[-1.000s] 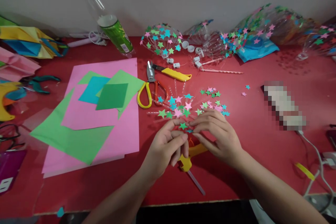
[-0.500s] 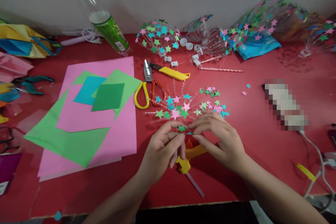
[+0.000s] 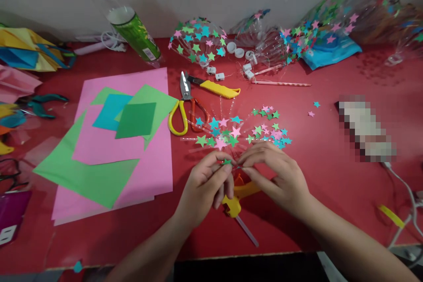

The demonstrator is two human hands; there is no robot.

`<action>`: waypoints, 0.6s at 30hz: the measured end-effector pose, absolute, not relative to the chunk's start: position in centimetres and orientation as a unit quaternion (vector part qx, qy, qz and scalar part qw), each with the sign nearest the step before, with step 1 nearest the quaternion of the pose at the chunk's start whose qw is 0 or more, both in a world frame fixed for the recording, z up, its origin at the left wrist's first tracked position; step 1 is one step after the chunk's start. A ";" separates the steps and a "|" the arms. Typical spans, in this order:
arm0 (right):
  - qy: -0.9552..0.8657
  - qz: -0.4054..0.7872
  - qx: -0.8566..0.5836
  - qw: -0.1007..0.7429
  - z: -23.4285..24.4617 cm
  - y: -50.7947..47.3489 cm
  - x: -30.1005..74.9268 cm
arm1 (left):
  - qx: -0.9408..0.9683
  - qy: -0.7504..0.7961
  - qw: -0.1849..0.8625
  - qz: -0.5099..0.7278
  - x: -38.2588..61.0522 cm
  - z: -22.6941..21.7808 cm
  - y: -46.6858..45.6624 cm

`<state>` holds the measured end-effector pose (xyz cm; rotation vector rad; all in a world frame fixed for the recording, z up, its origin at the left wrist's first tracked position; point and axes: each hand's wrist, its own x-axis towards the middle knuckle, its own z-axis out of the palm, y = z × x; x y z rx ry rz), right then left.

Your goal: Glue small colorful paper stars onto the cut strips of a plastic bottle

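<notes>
My left hand (image 3: 205, 187) and my right hand (image 3: 280, 176) meet fingertip to fingertip over the red table (image 3: 330, 172). Both pinch at a small green paper star (image 3: 227, 162) on the edge of a clear plastic sheet (image 3: 228, 134) stuck with pink, blue and green stars. A pile of loose paper stars (image 3: 269, 130) lies just beyond my right hand. Under my hands lies a yellow tool (image 3: 236, 198) with a thin stick at its end.
Yellow-handled scissors (image 3: 180, 112) and a yellow utility knife (image 3: 216, 89) lie beyond the stars. Pink and green paper sheets (image 3: 109, 150) cover the left. Star-covered clear bundles (image 3: 198, 44), a green can (image 3: 134, 35), a pink pencil (image 3: 280, 83) and white cables (image 3: 403, 194) ring the table.
My fingertips have closed tighter together on the green star. The view has shifted slightly; the hands stay in the same place.
</notes>
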<state>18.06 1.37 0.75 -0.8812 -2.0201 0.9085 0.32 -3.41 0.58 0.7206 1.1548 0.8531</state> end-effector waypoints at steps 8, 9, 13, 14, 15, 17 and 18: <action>-0.739 0.416 -0.399 0.349 0.4 1.2 17.9 | 0.304 0.511 0.712 0.374 0.5 0.6 -3.3; -0.733 0.423 -0.404 0.348 0.4 1.2 17.9 | 0.301 0.510 0.714 0.374 0.5 0.7 -3.3; -0.712 0.445 -0.421 0.342 0.4 1.2 17.9 | 0.297 0.509 0.716 0.374 0.4 0.6 -3.3; -0.709 0.448 -0.424 0.342 0.4 1.2 17.9 | 0.297 0.510 0.715 0.374 0.4 0.6 -3.3; -0.706 0.451 -0.426 0.341 0.4 1.2 17.8 | 0.299 0.511 0.713 0.375 0.4 0.6 -3.3; -0.702 0.455 -0.429 0.340 0.4 1.2 17.8 | 0.299 0.511 0.713 0.376 0.4 0.5 -3.3; -0.700 0.457 -0.430 0.341 0.5 1.2 17.8 | 0.298 0.510 0.715 0.376 0.4 0.5 -3.3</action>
